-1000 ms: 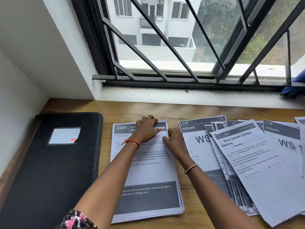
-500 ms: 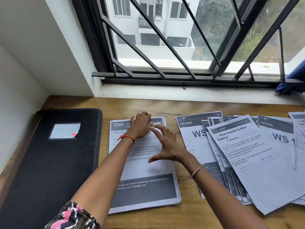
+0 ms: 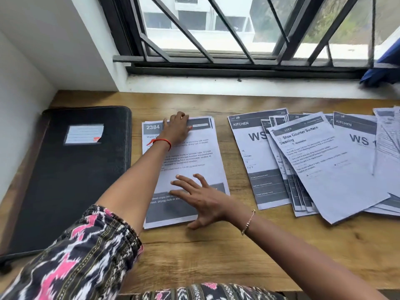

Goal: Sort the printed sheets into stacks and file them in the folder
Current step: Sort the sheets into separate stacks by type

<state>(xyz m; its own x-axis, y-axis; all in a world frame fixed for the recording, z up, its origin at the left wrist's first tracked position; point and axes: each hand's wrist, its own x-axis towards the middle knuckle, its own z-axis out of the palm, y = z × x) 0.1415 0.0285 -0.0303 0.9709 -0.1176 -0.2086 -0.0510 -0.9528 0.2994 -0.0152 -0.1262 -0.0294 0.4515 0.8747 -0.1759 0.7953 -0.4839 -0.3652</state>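
A neat stack of printed sheets (image 3: 201, 163), topped by a page headed 2384, lies in the middle of the wooden desk (image 3: 212, 252). My left hand (image 3: 176, 129) rests on the stack's far edge, fingers curled over the top of it. Spread open, my right hand (image 3: 201, 198) is over the stack's near right corner, fingers straight. A closed black folder (image 3: 65, 169) with a label pocket lies to the left. A fanned pile of unsorted sheets (image 3: 324, 165), marked KITCHEN, WS and Shoe Counter Surface Cleaning, covers the right side.
A white wall (image 3: 21, 105) closes the left side. A barred window and its sill (image 3: 238, 85) run along the back. Blue cloth (image 3: 383, 70) hangs at the sill's right end. Bare wood lies in front of the stack.
My right hand has left the stack's top edge and come down toward me to its near right corner, fingers spread. My left hand stays at the top. The camera moved closer.
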